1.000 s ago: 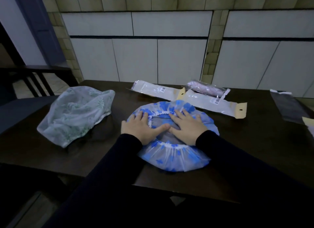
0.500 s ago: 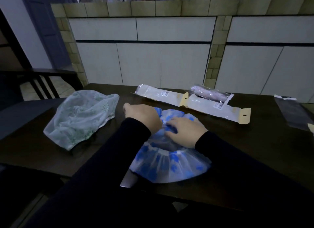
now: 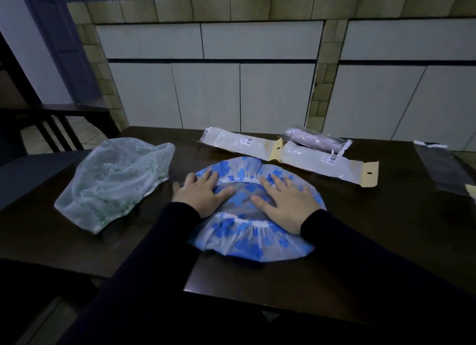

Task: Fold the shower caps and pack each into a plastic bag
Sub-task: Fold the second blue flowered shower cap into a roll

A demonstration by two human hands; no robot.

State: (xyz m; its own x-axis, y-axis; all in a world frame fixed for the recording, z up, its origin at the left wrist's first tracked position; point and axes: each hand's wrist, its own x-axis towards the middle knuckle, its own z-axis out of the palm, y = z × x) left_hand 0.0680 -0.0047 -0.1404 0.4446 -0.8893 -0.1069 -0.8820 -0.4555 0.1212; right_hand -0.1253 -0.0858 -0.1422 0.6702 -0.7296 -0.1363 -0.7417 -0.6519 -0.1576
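Hands: both flat on the blue shower cap (image 3: 253,237), and that is the story right now — the left hand (image 3: 202,196) and the right hand (image 3: 284,203) lie side by side, fingers straight and spread, thumbs turned toward each other.
Grip: none to speak of; both palms press down with nothing curled round or pinched.
Why flat: looks like smoothing — pushing the air out and spreading the plastic into a disc so the first fold lands clean.
Blue cap: directly under both palms on the dark surface (image 3: 386,228), its white elastic band showing beyond the fingertips and again just below the wrists.
Green cap: the green shower cap (image 3: 116,182) sits puffed and unfolded, out past the left hand and apart from it, evidently waiting its turn.
Bags: two flat plastic bags (image 3: 327,165) with card headers lie end to end beyond the fingertips, within reach for packing; a packed pinkish roll (image 3: 315,140) rests behind them.
Far right: a dark sleeve-like packet (image 3: 443,167), well away from the right hand; contents unclear.
Change: half a second ago the left hand was lifted and bunched over the cap's far edge, the cap gathered narrower; now it is back down flat and the cap is spread round again.
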